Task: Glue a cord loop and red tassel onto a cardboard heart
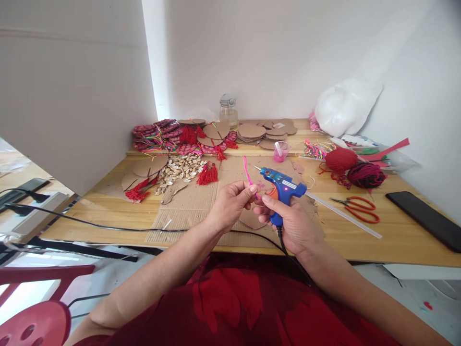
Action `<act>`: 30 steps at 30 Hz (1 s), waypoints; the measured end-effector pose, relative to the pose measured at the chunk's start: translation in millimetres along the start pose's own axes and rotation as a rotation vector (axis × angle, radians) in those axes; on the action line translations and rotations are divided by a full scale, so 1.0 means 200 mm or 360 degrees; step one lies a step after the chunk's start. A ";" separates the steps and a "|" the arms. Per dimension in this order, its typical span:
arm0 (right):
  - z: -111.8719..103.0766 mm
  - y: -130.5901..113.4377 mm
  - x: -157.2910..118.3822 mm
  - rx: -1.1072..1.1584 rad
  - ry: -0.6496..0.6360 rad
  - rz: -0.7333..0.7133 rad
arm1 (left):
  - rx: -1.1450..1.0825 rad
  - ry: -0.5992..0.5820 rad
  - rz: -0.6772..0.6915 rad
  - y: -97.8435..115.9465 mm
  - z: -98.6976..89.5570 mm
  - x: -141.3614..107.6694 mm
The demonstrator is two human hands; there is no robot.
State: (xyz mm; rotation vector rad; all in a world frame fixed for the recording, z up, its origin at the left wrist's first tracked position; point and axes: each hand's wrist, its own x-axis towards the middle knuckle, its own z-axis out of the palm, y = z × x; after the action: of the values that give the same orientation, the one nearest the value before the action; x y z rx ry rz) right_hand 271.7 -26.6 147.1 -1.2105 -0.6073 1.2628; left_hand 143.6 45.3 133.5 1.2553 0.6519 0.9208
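Note:
My left hand (233, 201) pinches a thin bright pink cord (247, 169), whose upper end stands up above the fingers. Close beside it on the right, my right hand (288, 216) is wrapped round the handle of a blue glue gun (283, 186) with an orange trigger. The gun's nozzle points up and left, just right of the cord, without visibly touching it. Both hands are above a cardboard sheet (194, 206). Whether my right fingers also touch the cord's lower end is unclear.
Shells (183, 168), red tassels (208, 174) and cardboard discs (252, 132) lie behind and left. A jar (228, 111) and pink cup (281, 151) stand at the back. Right are red yarn (341, 159), scissors (360, 207), a glue stick (345, 216) and a phone (425, 216). The gun's cable (108, 226) crosses leftward.

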 end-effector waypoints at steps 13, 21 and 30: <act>0.00 0.00 0.00 0.0007 -0.0032 0.0023 | -0.0024 -0.0062 -0.0010 -0.01 0.01 0.01; -0.01 0.04 0.03 0.0027 -0.0162 -0.0134 | -0.0010 -0.0148 -0.0019 0.00 0.01 0.00; -0.02 0.05 0.05 0.0094 -0.0111 -0.0170 | 0.0011 -0.0070 -0.0040 -0.02 0.01 0.02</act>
State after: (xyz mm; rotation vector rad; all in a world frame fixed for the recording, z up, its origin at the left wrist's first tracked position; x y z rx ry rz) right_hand 274.7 -20.1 134.3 -1.0750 -0.6722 1.2285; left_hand 147.6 48.3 130.9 1.2676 0.6353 0.8685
